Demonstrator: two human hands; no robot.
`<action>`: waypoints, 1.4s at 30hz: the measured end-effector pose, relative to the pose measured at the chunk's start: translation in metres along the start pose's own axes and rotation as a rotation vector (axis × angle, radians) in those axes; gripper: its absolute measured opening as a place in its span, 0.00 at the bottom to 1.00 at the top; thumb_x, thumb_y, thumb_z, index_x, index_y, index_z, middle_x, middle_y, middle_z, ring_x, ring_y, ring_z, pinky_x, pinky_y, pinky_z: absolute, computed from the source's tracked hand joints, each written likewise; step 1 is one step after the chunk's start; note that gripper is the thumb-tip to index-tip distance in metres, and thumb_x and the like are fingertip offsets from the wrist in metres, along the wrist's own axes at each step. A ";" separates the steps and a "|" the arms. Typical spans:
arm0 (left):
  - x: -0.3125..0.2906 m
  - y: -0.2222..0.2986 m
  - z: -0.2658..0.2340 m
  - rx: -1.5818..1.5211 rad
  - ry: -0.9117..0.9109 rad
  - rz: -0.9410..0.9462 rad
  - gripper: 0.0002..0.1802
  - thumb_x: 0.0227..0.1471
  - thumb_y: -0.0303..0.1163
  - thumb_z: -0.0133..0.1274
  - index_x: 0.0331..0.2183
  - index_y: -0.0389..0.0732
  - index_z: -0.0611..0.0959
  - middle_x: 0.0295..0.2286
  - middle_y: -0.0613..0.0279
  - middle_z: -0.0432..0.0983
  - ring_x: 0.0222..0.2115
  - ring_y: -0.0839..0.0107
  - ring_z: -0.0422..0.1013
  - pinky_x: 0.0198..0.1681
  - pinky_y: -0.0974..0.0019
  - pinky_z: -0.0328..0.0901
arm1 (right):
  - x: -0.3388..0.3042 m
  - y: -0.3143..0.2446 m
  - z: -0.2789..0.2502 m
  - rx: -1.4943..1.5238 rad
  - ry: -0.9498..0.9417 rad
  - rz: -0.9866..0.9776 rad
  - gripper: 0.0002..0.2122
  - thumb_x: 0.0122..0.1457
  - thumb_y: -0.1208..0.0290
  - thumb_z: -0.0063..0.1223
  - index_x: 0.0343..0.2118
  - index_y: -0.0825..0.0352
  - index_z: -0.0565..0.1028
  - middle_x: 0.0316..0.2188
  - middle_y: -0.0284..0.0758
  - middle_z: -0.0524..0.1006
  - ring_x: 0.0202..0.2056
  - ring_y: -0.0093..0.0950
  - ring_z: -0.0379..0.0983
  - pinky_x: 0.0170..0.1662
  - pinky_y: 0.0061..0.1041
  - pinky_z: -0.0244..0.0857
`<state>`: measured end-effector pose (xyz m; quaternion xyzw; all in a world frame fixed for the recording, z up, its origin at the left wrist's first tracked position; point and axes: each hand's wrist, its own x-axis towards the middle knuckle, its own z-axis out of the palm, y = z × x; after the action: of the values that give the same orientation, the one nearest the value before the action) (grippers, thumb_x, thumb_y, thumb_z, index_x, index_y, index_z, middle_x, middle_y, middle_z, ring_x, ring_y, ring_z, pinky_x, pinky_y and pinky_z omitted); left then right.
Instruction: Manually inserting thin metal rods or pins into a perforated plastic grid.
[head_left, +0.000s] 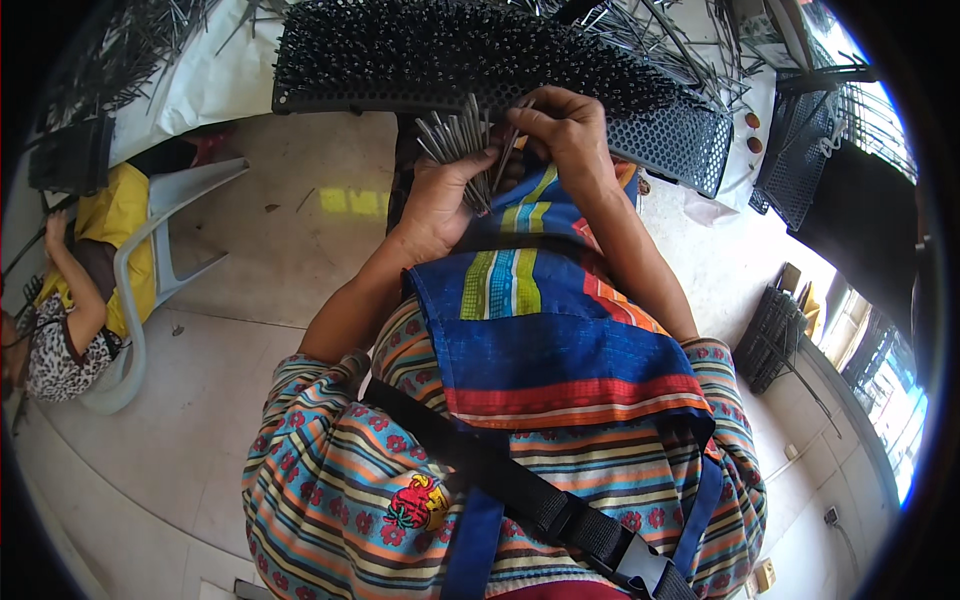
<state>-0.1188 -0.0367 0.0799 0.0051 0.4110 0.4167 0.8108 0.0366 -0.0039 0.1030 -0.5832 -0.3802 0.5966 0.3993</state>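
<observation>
My left hand (440, 198) is closed around a bundle of thin grey rods (455, 137), whose upper ends fan out above the thumb. Just to the right, my right hand (572, 128) pinches a thin dark rod (505, 158) between thumb and fingers, close to the bundle. Both hands are above my lap, over a blue apron (580, 355) with coloured stripes. Beyond them is a black perforated tray (668, 150), its holes densely filled with dark upright pieces except toward the right end. What exactly the rods are made of cannot be told.
Loose dark rods (690, 45) lie heaped behind the tray on a white-covered table (225, 75). At left, another person in yellow (125, 225) sits on a grey plastic chair (135, 265). Black perforated racks (795, 145) stand at the right, and a dark crate (772, 335) is on the floor.
</observation>
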 end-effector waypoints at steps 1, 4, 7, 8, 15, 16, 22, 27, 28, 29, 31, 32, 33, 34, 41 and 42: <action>0.002 0.001 -0.003 0.000 0.001 0.001 0.11 0.50 0.19 0.52 0.39 0.33 0.78 0.31 0.54 0.79 0.28 0.63 0.77 0.30 0.65 0.72 | 0.000 -0.002 -0.001 0.084 0.057 -0.069 0.02 0.52 0.78 0.59 0.28 0.69 0.79 0.18 0.24 0.73 0.16 0.10 0.59 0.18 0.12 0.48; 0.005 0.000 -0.011 0.091 0.070 -0.004 0.11 0.50 0.20 0.53 0.39 0.33 0.78 0.30 0.55 0.79 0.27 0.64 0.77 0.29 0.66 0.72 | 0.007 -0.002 -0.003 0.019 0.201 -0.346 0.02 0.51 0.81 0.59 0.28 0.70 0.79 0.20 0.25 0.74 0.20 0.12 0.64 0.24 0.13 0.55; 0.005 -0.005 -0.010 0.169 0.131 0.034 0.11 0.50 0.20 0.52 0.39 0.33 0.78 0.29 0.53 0.79 0.27 0.65 0.77 0.28 0.67 0.72 | 0.015 0.000 -0.006 -0.108 0.287 -0.550 0.03 0.49 0.82 0.60 0.28 0.71 0.79 0.22 0.28 0.75 0.23 0.15 0.68 0.28 0.14 0.61; 0.007 -0.006 -0.010 0.191 0.105 0.029 0.11 0.50 0.20 0.52 0.38 0.33 0.78 0.29 0.52 0.79 0.27 0.65 0.77 0.28 0.67 0.72 | 0.018 0.003 -0.008 -0.188 0.305 -0.634 0.04 0.48 0.82 0.60 0.28 0.71 0.79 0.22 0.29 0.75 0.23 0.16 0.68 0.28 0.15 0.61; 0.002 -0.003 -0.003 0.255 0.080 0.017 0.10 0.50 0.20 0.51 0.38 0.33 0.79 0.29 0.53 0.79 0.27 0.67 0.77 0.27 0.67 0.71 | 0.018 0.001 -0.009 -0.385 0.292 -0.747 0.05 0.46 0.81 0.62 0.28 0.70 0.79 0.22 0.33 0.75 0.23 0.20 0.70 0.28 0.17 0.63; 0.002 -0.003 -0.004 0.254 0.080 0.018 0.10 0.50 0.20 0.51 0.38 0.33 0.79 0.29 0.53 0.79 0.27 0.67 0.77 0.27 0.67 0.71 | 0.019 0.004 -0.009 -0.385 0.291 -0.748 0.05 0.46 0.81 0.62 0.28 0.70 0.79 0.22 0.33 0.75 0.23 0.20 0.70 0.28 0.17 0.63; 0.004 -0.002 -0.006 0.251 0.116 0.002 0.12 0.49 0.19 0.51 0.39 0.33 0.78 0.29 0.54 0.79 0.26 0.67 0.76 0.26 0.68 0.70 | 0.024 0.012 -0.006 -0.542 0.293 -0.746 0.07 0.44 0.79 0.64 0.28 0.67 0.80 0.23 0.35 0.75 0.23 0.28 0.73 0.27 0.21 0.65; 0.009 -0.003 -0.009 0.192 0.037 0.016 0.12 0.50 0.17 0.49 0.39 0.32 0.78 0.29 0.53 0.79 0.28 0.65 0.77 0.28 0.67 0.71 | 0.018 0.006 -0.004 -0.757 0.233 -0.774 0.05 0.48 0.77 0.62 0.28 0.69 0.80 0.24 0.35 0.77 0.24 0.24 0.75 0.27 0.21 0.66; 0.009 -0.002 -0.009 0.195 0.035 0.014 0.12 0.50 0.17 0.49 0.39 0.32 0.78 0.29 0.53 0.79 0.28 0.65 0.77 0.28 0.67 0.71 | 0.014 0.004 -0.002 -0.796 0.262 -0.744 0.06 0.47 0.74 0.63 0.28 0.69 0.79 0.23 0.37 0.78 0.22 0.26 0.75 0.26 0.22 0.67; 0.009 -0.001 -0.009 0.169 0.009 0.000 0.13 0.50 0.17 0.49 0.40 0.32 0.78 0.30 0.53 0.79 0.28 0.65 0.77 0.29 0.66 0.72 | 0.012 0.005 -0.004 -0.796 0.266 -0.743 0.06 0.47 0.74 0.63 0.28 0.69 0.79 0.23 0.37 0.78 0.22 0.26 0.75 0.26 0.22 0.67; 0.006 -0.002 -0.004 0.143 -0.017 -0.014 0.13 0.50 0.16 0.49 0.40 0.32 0.77 0.31 0.52 0.79 0.28 0.64 0.77 0.29 0.66 0.72 | 0.008 0.012 -0.012 -0.772 0.087 -0.390 0.07 0.45 0.69 0.63 0.24 0.68 0.79 0.18 0.38 0.77 0.18 0.32 0.75 0.22 0.27 0.67; 0.005 -0.003 -0.002 0.133 -0.028 -0.023 0.13 0.50 0.16 0.48 0.40 0.32 0.77 0.33 0.52 0.78 0.29 0.64 0.77 0.31 0.65 0.73 | 0.006 0.017 -0.013 -0.772 0.089 -0.390 0.07 0.45 0.69 0.63 0.24 0.68 0.79 0.18 0.38 0.77 0.18 0.32 0.75 0.22 0.27 0.67; 0.004 -0.004 0.000 0.122 -0.041 -0.034 0.14 0.50 0.16 0.48 0.41 0.32 0.77 0.34 0.51 0.78 0.29 0.63 0.77 0.32 0.64 0.73 | 0.004 0.020 -0.011 -0.586 0.032 -0.260 0.08 0.46 0.70 0.63 0.24 0.69 0.79 0.15 0.38 0.76 0.17 0.28 0.74 0.21 0.26 0.66; 0.003 -0.006 0.001 0.123 -0.044 -0.037 0.14 0.50 0.16 0.48 0.41 0.32 0.77 0.34 0.51 0.78 0.29 0.63 0.77 0.32 0.64 0.73 | 0.003 0.022 -0.010 -0.400 -0.024 -0.132 0.08 0.46 0.70 0.63 0.25 0.71 0.79 0.13 0.38 0.75 0.15 0.23 0.72 0.20 0.25 0.65; 0.006 -0.015 -0.005 0.145 -0.019 0.034 0.14 0.50 0.17 0.48 0.41 0.32 0.77 0.34 0.50 0.78 0.31 0.61 0.77 0.35 0.60 0.74 | -0.003 0.017 -0.017 0.024 0.183 -0.118 0.04 0.49 0.77 0.60 0.27 0.72 0.79 0.18 0.26 0.75 0.20 0.13 0.66 0.24 0.14 0.60; 0.004 -0.012 -0.005 0.158 -0.014 -0.039 0.14 0.50 0.17 0.49 0.41 0.32 0.77 0.33 0.50 0.78 0.32 0.62 0.77 0.35 0.61 0.74 | -0.007 0.006 -0.015 0.034 0.292 -0.260 0.02 0.51 0.80 0.59 0.28 0.71 0.79 0.21 0.24 0.74 0.23 0.12 0.65 0.27 0.13 0.60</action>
<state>-0.1127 -0.0438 0.0691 0.0642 0.4369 0.3672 0.8186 0.0510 -0.0128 0.0993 -0.6028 -0.3800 0.4555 0.5336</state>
